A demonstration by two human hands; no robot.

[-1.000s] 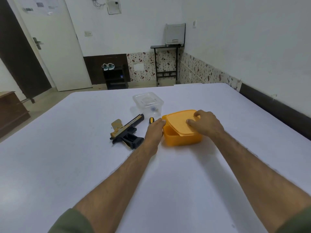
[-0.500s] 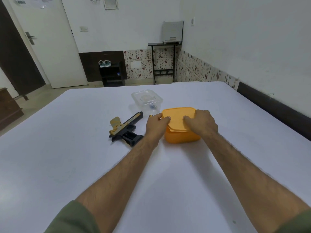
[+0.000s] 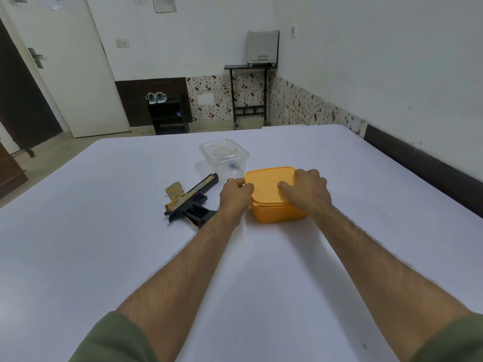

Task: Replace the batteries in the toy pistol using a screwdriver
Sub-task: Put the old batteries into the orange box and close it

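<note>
Presently on your white table (image 3: 104,231): one orange box (image 3: 277,214) with its orange lid (image 3: 266,185) seated flat on top, centre of the surface. Your left hand (image 3: 235,195) sits at the lid's left edge, fingers curled against the rim; your right hand (image 3: 307,189) lies over the lid's right side, fingers bent down onto its top and far corner. One toy pistol (image 3: 189,198), black and gold, lies on its side just left of your left hand, barrel pointing away from you toward the far right, grip toward you. One screwdriver (image 3: 230,180), only its yellow-and-black end visible, shows just beyond your left knuckles, between pistol and box. One clear lidded container (image 3: 224,158) stands just behind the orange box, with small dark items inside, too blurred to identify.
</note>
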